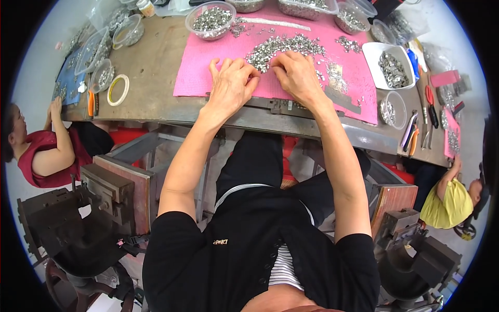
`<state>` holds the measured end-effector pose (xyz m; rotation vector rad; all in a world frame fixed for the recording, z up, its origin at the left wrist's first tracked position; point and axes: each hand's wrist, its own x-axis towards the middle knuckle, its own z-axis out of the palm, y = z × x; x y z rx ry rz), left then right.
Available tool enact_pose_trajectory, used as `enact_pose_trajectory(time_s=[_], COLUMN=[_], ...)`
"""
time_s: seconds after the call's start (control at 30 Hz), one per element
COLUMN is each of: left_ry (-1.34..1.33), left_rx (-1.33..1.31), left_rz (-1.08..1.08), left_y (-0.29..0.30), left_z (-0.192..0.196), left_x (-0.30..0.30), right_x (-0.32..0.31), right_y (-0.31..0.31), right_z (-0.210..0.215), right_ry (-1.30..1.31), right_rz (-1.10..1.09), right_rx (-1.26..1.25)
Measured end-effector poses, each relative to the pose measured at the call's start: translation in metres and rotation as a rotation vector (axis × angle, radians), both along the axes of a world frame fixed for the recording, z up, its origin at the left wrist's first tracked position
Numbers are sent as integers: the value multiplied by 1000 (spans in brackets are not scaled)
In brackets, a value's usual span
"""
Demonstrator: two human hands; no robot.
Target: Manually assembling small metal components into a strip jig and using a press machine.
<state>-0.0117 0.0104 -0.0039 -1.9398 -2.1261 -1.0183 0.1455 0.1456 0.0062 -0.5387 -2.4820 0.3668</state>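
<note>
Both my hands rest over a pink ribbed mat (200, 70) at the table's front edge. My left hand (231, 86) is closed, its fingers curled down and the thumb drawn in toward them. Just right of it, my right hand (299, 75) is closed too, fingertips pinched together beside a heap of small shiny metal pieces (286, 47). Whatever either hand's fingertips hold is hidden or too small to name. A dark metal strip fixture (283, 106) lies along the front edge below my hands.
Clear tubs of metal pieces (210, 26) line the back. To the right are a white tray (370, 65), a round tub (393, 110), pliers (410, 132) and red-handled cutters (430, 101). A tape roll (118, 90) lies left. Two people sit at either side.
</note>
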Motion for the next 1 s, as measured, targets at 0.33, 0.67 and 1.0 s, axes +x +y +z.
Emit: enact_pose_trajectory(time_s=[0.33, 0.67, 1.0], left_ry=[-2, -31, -20], left_rx=[-4, -3, 4], left_rz=[4, -10, -4], left_y=[-1, 0, 1], left_z=[-3, -2, -6], left_x=[1, 1, 0], right_x=[-8, -8, 7], right_y=[1, 1, -2], right_z=[-10, -15, 1], right_ry=[-13, 25, 11], right_rz=[-13, -4, 23], right_rx=[51, 80, 72])
